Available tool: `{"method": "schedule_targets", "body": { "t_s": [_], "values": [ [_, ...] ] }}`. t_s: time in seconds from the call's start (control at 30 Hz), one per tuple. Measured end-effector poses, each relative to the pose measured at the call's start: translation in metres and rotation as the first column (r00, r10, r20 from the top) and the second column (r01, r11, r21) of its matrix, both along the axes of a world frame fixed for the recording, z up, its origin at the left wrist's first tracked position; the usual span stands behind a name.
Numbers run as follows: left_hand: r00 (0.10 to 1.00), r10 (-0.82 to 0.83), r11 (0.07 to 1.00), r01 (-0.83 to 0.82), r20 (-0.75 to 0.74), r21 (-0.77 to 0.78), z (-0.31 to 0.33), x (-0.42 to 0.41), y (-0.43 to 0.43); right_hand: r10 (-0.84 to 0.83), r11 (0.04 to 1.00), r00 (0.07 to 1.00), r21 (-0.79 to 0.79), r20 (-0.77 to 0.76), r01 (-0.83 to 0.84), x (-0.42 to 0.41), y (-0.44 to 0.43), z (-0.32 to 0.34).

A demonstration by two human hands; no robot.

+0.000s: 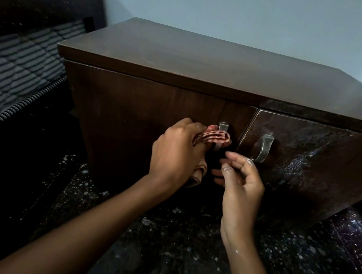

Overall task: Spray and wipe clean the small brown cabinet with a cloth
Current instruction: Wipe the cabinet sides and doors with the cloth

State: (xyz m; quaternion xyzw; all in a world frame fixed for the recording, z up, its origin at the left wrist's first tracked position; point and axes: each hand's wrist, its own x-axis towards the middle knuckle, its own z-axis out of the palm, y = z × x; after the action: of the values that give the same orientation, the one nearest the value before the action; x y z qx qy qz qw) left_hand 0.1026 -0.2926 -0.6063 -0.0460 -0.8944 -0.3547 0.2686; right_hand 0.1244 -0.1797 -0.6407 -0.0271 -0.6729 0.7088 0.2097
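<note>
L hand (177,152) gripping cloth (213,137), cloth looped round L door handle (221,129) | R hand (241,178) empty, fingers loosely curled, just below R handle (264,148) | cabinet (182,66) on floor (166,234) beside bed (23,66)

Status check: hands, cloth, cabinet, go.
Left hand rubbing striped cloth around left door handle. Right hand empty, open. Cabinet right door ajar.
</note>
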Motion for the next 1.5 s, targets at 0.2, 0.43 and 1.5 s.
{"method": "schedule_targets", "body": {
  "t_s": [0.2, 0.43, 1.5],
  "values": [
    [0.995, 0.099, 0.959, -0.099, -0.015, -0.264, 0.011, -0.004, 0.005, -0.070, 0.997, 0.997, 0.031, -0.010, 0.070, -0.003, 0.008, -0.008],
    [0.958, 0.197, 0.943, -0.128, 0.207, -0.306, -0.021, 0.006, -0.032, -0.127, 0.987, 0.990, 0.104, 0.054, 0.121, 0.012, 0.009, -0.035],
    [0.959, 0.164, 0.703, -0.277, -0.230, -0.655, -0.035, 0.002, -0.058, -0.267, 0.300, 0.793, 0.735, -0.547, 0.608, -0.033, 0.007, -0.086]
  ]
}}
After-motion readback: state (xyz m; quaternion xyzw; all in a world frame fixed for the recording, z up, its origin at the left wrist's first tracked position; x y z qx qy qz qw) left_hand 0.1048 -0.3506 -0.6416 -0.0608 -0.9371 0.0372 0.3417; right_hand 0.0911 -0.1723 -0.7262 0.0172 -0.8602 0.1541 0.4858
